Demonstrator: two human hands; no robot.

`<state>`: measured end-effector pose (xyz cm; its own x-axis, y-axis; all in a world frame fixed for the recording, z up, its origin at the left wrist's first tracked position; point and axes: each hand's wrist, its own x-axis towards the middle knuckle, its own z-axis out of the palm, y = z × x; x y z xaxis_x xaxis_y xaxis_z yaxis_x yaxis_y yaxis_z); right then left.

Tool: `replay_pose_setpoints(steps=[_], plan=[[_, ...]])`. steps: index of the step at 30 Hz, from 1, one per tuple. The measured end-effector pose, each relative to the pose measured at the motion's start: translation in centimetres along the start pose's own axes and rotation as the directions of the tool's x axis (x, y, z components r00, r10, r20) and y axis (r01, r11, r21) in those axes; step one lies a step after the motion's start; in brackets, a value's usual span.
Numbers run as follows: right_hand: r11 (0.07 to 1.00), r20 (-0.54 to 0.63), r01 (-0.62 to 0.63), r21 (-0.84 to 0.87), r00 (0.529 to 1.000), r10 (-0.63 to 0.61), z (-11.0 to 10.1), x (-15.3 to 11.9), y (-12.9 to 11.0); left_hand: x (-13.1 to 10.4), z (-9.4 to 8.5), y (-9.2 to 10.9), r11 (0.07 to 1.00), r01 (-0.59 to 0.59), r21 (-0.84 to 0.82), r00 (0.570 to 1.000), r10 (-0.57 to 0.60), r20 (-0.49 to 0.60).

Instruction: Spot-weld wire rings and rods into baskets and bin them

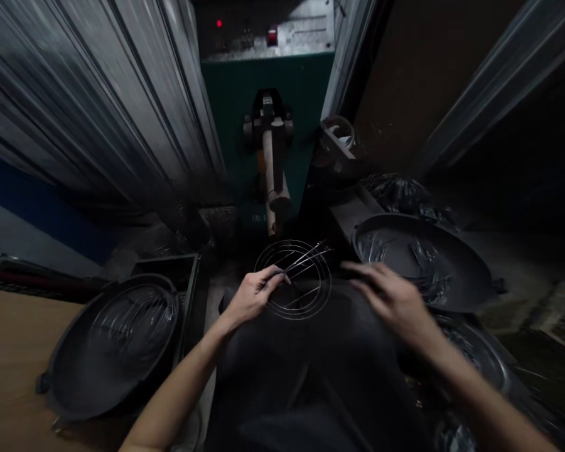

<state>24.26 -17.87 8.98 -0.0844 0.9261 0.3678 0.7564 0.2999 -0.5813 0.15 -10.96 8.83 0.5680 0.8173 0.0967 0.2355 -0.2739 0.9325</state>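
Observation:
My left hand (258,290) is closed in a pinch on several thin metal rods (306,256), whose far ends stick out up and to the right. Beneath them is a round wire rack (327,292) of concentric rings with cross wires, just above or on my dark-clothed lap. Whether the left fingers also grip the rack's rim, I cannot tell. To the right of the rack, my right hand (390,295) is held apart from it, fingers stretched out and a little blurred. Nothing shows in that hand.
Ahead stands a green machine (221,94) with a red light and two stacked electrode arms (277,182). At left, a black round pan (94,370) holds wire pieces. Another dark pan (471,270) with short rods is at right, above a metal bowl (492,361). Corrugated metal (136,75) lines the left.

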Motion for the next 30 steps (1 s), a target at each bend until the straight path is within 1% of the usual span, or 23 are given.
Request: replay_pose_setpoints(steps=[1,2,4,6,8,9,11,13,15,16,17,18,19,20,21,22,23,24,26,28,30], plan=[[0.998,-0.021,-0.009,-0.066,1.0,0.008,-2.0,0.4,0.5,-0.5,-0.7,0.7,0.999,-0.038,0.036,0.999,0.037,0.024],[0.994,0.011,-0.01,-0.112,1.0,0.011,-3.6,0.8,0.7,-0.9,-1.4,1.6,0.996,-0.069,0.057,0.997,0.066,0.051],[0.992,0.156,0.002,-0.124,0.988,0.017,-5.8,1.8,0.3,-1.5,-2.7,3.6,0.992,-0.107,0.066,0.99,0.1,0.095],[0.997,0.266,-0.001,-0.073,0.964,0.02,-6.8,2.1,-0.7,-1.7,-3.7,5.5,0.992,-0.116,0.054,0.989,0.11,0.095],[0.999,0.285,-0.04,0.006,0.958,0.037,-6.8,1.4,-1.7,-1.7,-4.1,6.3,0.996,-0.087,0.023,0.995,0.085,0.058],[0.996,0.273,-0.075,0.043,0.96,0.061,-6.5,0.6,-1.9,-1.6,-4.1,6.2,0.998,-0.057,-0.004,0.997,0.057,0.047],[0.984,0.239,-0.163,0.073,0.961,0.141,-5.3,-1.6,-1.6,-1.5,-3.4,4.8,0.995,0.04,-0.095,0.997,-0.034,0.065],[0.975,0.233,-0.222,0.031,0.95,0.209,-3.6,-4.0,-0.3,-1.6,-1.8,2.3,0.964,0.175,-0.199,0.976,-0.144,0.161],[0.977,0.282,-0.202,-0.064,0.936,0.212,-1.9,-5.7,1.2,-1.9,0.1,-0.4,0.92,0.296,-0.256,0.941,-0.234,0.246],[0.98,0.312,-0.164,-0.117,0.93,0.193,-1.1,-6.2,1.9,-2.1,1.1,-1.5,0.912,0.325,-0.248,0.931,-0.262,0.255],[0.98,0.333,-0.117,-0.163,0.928,0.166,-0.3,-6.4,2.4,-2.4,1.9,-2.4,0.921,0.323,-0.216,0.933,-0.272,0.234],[0.978,0.342,-0.07,-0.196,0.93,0.135,0.3,-6.3,2.7,-2.6,2.6,-3.1,0.944,0.287,-0.162,0.949,-0.258,0.181],[0.975,0.333,-0.032,-0.222,0.937,0.107,0.8,-6.0,2.9,-2.8,3.2,-3.6,0.97,0.227,-0.083,0.97,-0.217,0.111],[0.968,0.311,-0.006,-0.25,0.946,0.087,1.2,-5.6,2.9,-2.9,3.6,-4.0,0.988,0.151,0.021,0.988,-0.152,0.038],[0.96,0.288,0.01,-0.281,0.955,0.074,1.6,-5.2,3.0,-3.0,3.9,-4.3,0.987,0.074,0.14,0.997,-0.072,-0.022],[0.949,0.271,0.02,-0.316,0.96,0.07,2.0,-4.9,3.0,-3.1,4.2,-4.7,0.965,0.01,0.262,0.998,0.007,-0.063],[0.935,0.262,0.027,-0.354,0.962,0.072,2.4,-4.6,3.1,-3.1,4.3,-5.1,0.927,-0.034,0.374,0.994,0.07,-0.082],[0.922,0.261,0.032,-0.386,0.962,0.076,2.8,-4.5,3.3,-3.0,4.5,-5.6,0.882,-0.055,0.468,0.991,0.106,-0.082],[0.909,0.282,0.045,-0.413,0.956,0.081,3.6,-4.5,3.8,-2.8,4.7,-6.7,0.808,-0.054,0.587,0.992,0.111,-0.062],[0.907,0.307,0.046,-0.418,0.947,0.094,4.4,-4.5,4.5,-2.3,4.9,-7.8,0.777,-0.049,0.628,0.995,0.09,-0.033],[0.902,0.329,0.03,-0.431,0.936,0.126,5.0,-4.2,5.0,-1.8,4.8,-8.6,0.777,-0.059,0.627,0.997,0.079,-0.004]])
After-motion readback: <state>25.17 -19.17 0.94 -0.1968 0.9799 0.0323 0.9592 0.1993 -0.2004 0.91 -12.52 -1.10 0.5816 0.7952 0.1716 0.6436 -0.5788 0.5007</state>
